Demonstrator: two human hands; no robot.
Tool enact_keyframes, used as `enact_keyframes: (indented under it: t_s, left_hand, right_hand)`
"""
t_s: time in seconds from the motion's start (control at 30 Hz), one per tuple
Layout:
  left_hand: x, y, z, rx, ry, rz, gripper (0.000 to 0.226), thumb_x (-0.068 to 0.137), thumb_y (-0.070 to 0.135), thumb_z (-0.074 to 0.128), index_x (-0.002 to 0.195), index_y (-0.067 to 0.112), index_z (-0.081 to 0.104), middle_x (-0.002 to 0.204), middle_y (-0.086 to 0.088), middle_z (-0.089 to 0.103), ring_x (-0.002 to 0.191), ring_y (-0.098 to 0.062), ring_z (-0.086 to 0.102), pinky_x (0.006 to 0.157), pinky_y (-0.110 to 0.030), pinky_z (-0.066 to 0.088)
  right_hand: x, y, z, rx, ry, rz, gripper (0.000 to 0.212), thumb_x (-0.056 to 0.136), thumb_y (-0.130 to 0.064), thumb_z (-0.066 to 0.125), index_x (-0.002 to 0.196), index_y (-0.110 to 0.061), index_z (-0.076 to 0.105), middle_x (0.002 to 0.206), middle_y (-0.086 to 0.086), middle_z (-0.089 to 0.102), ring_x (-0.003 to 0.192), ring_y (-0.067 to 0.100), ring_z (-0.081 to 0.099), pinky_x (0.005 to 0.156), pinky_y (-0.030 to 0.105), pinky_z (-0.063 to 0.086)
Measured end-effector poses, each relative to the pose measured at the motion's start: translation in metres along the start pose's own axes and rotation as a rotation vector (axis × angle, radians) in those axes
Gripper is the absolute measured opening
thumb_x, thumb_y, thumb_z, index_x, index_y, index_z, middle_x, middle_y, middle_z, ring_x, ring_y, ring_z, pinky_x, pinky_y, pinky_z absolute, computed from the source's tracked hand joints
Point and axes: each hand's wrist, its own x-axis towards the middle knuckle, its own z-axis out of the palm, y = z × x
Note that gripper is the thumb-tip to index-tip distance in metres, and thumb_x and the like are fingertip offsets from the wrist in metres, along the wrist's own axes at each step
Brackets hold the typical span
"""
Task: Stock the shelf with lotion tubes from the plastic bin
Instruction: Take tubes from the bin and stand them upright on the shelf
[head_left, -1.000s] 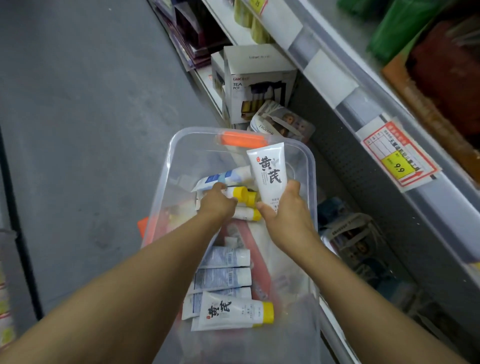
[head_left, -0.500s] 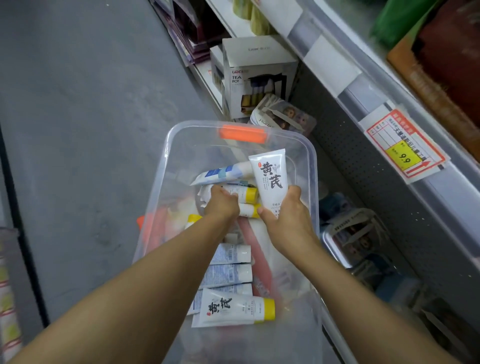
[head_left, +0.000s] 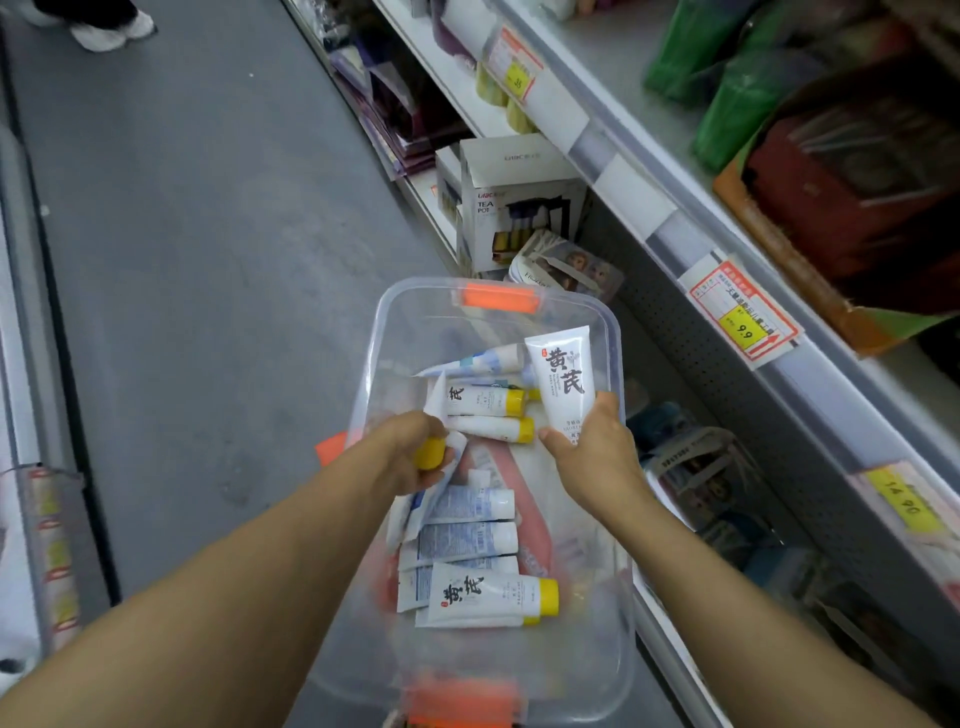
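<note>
Early going, I judge: right hand (head_left: 597, 457) grips an upright tube (head_left: 561, 384), left hand (head_left: 410, 452) clutches a yellow-capped tube (head_left: 434, 452) at centre frame, many remain in the bin (head_left: 615, 364) (none visibly shelved)

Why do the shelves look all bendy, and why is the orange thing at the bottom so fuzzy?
In the head view, the wide-angle lens curves straight lines, so the shelf edge bows. The near orange handle of the plastic bin is blurred, being close to the camera at the picture's edge. The tube in the right hand stays sharp enough to see its lettering. The light is dim and soft, without hard shadows.
</note>
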Motion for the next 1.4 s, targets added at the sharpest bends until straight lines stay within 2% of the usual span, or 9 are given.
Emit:
enact_keyframes:
  t_s: [0.13, 0.3, 0.37, 0.5, 0.63, 0.77, 0.93, 1.07, 1.4]
  left_hand:
    - [-0.038, 0.001, -0.009, -0.012, -0.077, -0.007, 0.01, 0.083, 0.023, 0.055, 0.079, 0.016, 0.05, 0.051, 0.001, 0.056, 0.03, -0.006, 0.045, 0.036, -0.011, 0.032]
    - [-0.093, 0.01, -0.02, 0.025, -0.229, 0.152, 0.023, 0.086, 0.046, 0.057, 0.081, 0.023, 0.057, 0.064, 0.003, 0.059, 0.059, -0.01, 0.049, 0.058, -0.022, 0.036]
    - [-0.12, 0.015, -0.023, 0.03, -0.296, 0.232, 0.022, 0.089, 0.043, 0.054, 0.082, 0.022, 0.059, 0.061, 0.004, 0.06, 0.063, -0.011, 0.048, 0.062, -0.024, 0.035]
    - [-0.175, 0.026, -0.028, 0.102, -0.452, 0.39, 0.013, 0.094, 0.02, 0.051, 0.09, 0.013, 0.06, 0.055, 0.003, 0.067, 0.048, -0.008, 0.063, 0.048, -0.016, 0.049]
    - [-0.221, 0.036, -0.032, 0.348, -0.375, 0.637, 0.033, 0.087, 0.004, 0.06, 0.117, 0.015, 0.049, 0.091, -0.003, 0.065, 0.07, -0.015, 0.065, 0.066, -0.028, 0.053]
    - [-0.268, 0.043, -0.025, 0.417, -0.358, 0.766, 0.041, 0.084, -0.004, 0.06, 0.117, 0.014, 0.043, 0.118, -0.013, 0.059, 0.094, -0.025, 0.06, 0.068, -0.033, 0.05]
    - [-0.319, 0.052, -0.011, 0.431, -0.369, 0.915, 0.054, 0.083, -0.007, 0.061, 0.13, 0.007, 0.04, 0.127, -0.014, 0.055, 0.116, -0.032, 0.055, 0.09, -0.039, 0.046]
    - [-0.351, 0.056, 0.003, 0.454, -0.395, 0.98, 0.047, 0.082, -0.003, 0.064, 0.118, 0.018, 0.042, 0.126, -0.009, 0.056, 0.112, -0.031, 0.057, 0.094, -0.052, 0.048]
    - [-0.422, 0.047, 0.059, 0.554, -0.512, 1.142, 0.037, 0.079, -0.001, 0.067, 0.1, 0.02, 0.045, 0.119, -0.011, 0.06, 0.103, -0.026, 0.061, 0.082, -0.045, 0.053]
  right_hand:
    - [-0.025, -0.014, -0.021, 0.02, 0.037, -0.012, 0.048, 0.088, -0.022, 0.062, 0.122, -0.004, 0.033, 0.126, 0.017, 0.053, 0.11, 0.034, 0.054, 0.078, 0.037, 0.047]
    - [-0.061, -0.035, -0.049, 0.084, 0.109, -0.032, 0.042, 0.087, -0.021, 0.063, 0.114, -0.005, 0.034, 0.124, 0.016, 0.054, 0.11, 0.033, 0.054, 0.078, 0.036, 0.047]
    - [-0.077, -0.043, -0.06, 0.118, 0.15, -0.04, 0.038, 0.087, -0.02, 0.063, 0.107, -0.009, 0.034, 0.12, 0.016, 0.056, 0.107, 0.032, 0.055, 0.074, 0.033, 0.044]
    - [-0.112, -0.064, -0.085, 0.171, 0.211, -0.049, 0.036, 0.087, -0.018, 0.063, 0.106, -0.009, 0.033, 0.12, 0.015, 0.056, 0.099, 0.027, 0.055, 0.07, 0.028, 0.038]
    - [-0.146, -0.081, -0.112, 0.225, 0.29, -0.085, 0.046, 0.087, -0.017, 0.063, 0.121, -0.004, 0.034, 0.127, 0.015, 0.054, 0.11, 0.031, 0.055, 0.073, 0.026, 0.038]
    - [-0.182, -0.095, -0.141, 0.266, 0.379, -0.12, 0.045, 0.089, -0.017, 0.061, 0.121, -0.004, 0.033, 0.129, 0.014, 0.051, 0.112, 0.029, 0.053, 0.074, 0.025, 0.035]
    - [-0.222, -0.101, -0.18, 0.283, 0.49, -0.137, 0.037, 0.088, -0.02, 0.06, 0.105, -0.012, 0.028, 0.125, 0.014, 0.052, 0.103, 0.031, 0.054, 0.073, 0.033, 0.04]
    - [-0.252, -0.1, -0.212, 0.328, 0.558, -0.133, 0.036, 0.087, -0.01, 0.056, 0.105, -0.014, 0.025, 0.124, 0.012, 0.05, 0.094, 0.023, 0.049, 0.067, 0.031, 0.04]
    - [-0.328, -0.063, -0.29, 0.312, 0.77, -0.121, 0.037, 0.086, -0.018, 0.062, 0.112, -0.014, 0.037, 0.113, 0.004, 0.054, 0.09, 0.021, 0.053, 0.054, 0.027, 0.04]
